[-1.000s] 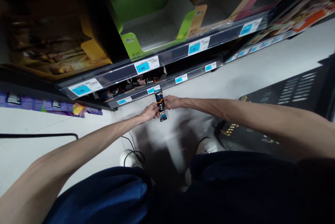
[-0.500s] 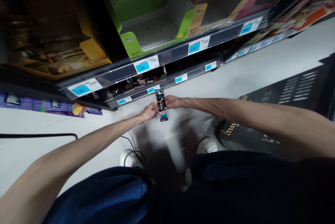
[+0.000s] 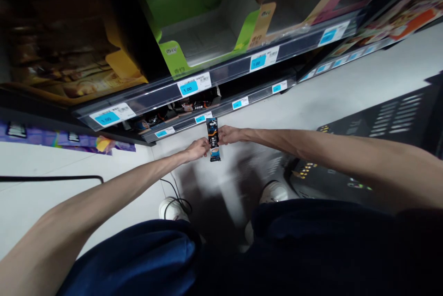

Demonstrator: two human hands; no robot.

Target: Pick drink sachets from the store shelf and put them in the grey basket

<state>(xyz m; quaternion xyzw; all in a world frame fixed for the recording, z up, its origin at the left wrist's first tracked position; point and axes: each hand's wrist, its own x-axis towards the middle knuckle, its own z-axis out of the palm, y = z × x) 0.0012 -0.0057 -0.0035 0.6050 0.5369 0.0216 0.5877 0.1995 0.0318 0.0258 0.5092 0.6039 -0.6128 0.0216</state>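
Note:
Between my two hands is a slim black sachet (image 3: pixel 213 139) with orange and blue print and a cup picture near its lower end. It looks like a stick pack of instant drink. My left hand (image 3: pixel 199 148) pinches its left edge, and my right hand (image 3: pixel 228 135) grips the right edge. The sachet stands lengthwise to my view, just in front of the bottom shelf. On that shelf, an open box (image 3: pixel 199 102) holds similar dark packets, partly hidden under the shelf above.
Above the bottom shelf's edge (image 3: pixel 256 97), the upper shelf carries a green display box (image 3: pixel 173 58) and a yellow box of packets (image 3: pixel 128 69). Price tags (image 3: pixel 194 85) line both edges. A black mat (image 3: pixel 367 125) lies at right; a thin cable (image 3: pixel 178 200) loops by my left shoe.
The sachet has turned very slightly between my fingers, its lower end shifting a little left. Both hands keep their hold and stay almost in place.

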